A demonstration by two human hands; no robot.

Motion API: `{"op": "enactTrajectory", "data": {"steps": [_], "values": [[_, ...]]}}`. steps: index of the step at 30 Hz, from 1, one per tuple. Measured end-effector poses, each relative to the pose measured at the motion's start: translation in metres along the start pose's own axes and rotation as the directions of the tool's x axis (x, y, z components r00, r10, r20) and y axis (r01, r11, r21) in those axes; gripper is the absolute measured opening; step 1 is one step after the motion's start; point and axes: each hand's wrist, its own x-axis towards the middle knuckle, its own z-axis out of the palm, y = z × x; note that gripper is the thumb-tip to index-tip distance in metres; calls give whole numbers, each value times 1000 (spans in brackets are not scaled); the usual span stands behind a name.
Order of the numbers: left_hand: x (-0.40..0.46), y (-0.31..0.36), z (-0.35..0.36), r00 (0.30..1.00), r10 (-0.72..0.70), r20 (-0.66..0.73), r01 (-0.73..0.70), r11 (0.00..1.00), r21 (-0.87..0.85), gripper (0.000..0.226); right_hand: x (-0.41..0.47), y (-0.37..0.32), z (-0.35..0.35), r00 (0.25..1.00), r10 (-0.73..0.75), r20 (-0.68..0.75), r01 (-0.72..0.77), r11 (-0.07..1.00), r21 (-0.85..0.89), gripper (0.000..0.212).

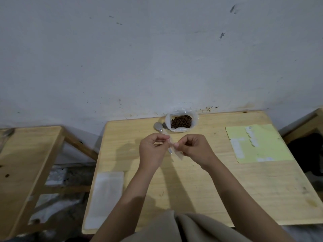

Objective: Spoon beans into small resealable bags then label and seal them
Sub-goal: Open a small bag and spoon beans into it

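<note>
Two hands hold one small clear plastic bag (176, 151) over the wooden table (209, 180).
The left hand (153, 149) and right hand (195, 149) each pinch its top; brown beans (181, 121) sit by the far edge.

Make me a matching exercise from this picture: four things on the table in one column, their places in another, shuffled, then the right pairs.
Things:
1. beans
2. spoon
3. label sheet
4. stack of small bags

Places:
A. near the table's left front edge
B. on the table's right side
C. in an open plastic bag by the wall
D. just left of the bean bag, beyond the hands

Pairs: 1-C, 2-D, 3-B, 4-A
</note>
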Motion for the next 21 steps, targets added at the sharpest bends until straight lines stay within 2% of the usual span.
{"op": "enactTrajectory", "data": {"steps": [2, 4, 6, 9, 13, 16, 19, 21], "values": [[1, -1, 1, 996, -54, -67, 55, 998, 4, 19, 1, -1, 2, 999, -24, -45, 22, 998, -60, 17], [0, 1, 2, 982, -144, -119, 136, 988, -72, 14, 2, -4, 5, 996, -49, -70, 39, 990, -137, 16], [0, 3, 1, 972, -208, -113, 188, 969, -162, 9, 3, -7, 7, 996, -68, -60, 55, 979, -198, 16], [0, 3, -4, 972, -225, -62, 211, 961, -180, 11, 4, -10, 4, 995, -94, -45, 78, 962, -263, 15], [2, 0, -3, 989, -133, -69, 133, 991, 2, 16, 4, -9, 5, 977, -210, -43, 174, 894, -413, 18], [3, 0, -2, 997, -44, -62, 53, 988, 143, 16, 3, -8, 6, 951, -301, -72, 236, 857, -459, 20], [-9, -6, 0, 997, -74, 4, 72, 977, 200, 21, 11, -11, -3, 921, -359, -152, 245, 837, -489, 24], [-18, -9, 5, 996, -80, 35, 71, 975, 212, 23, 14, -11, -8, 918, -374, -131, 244, 795, -555, 25]]}}
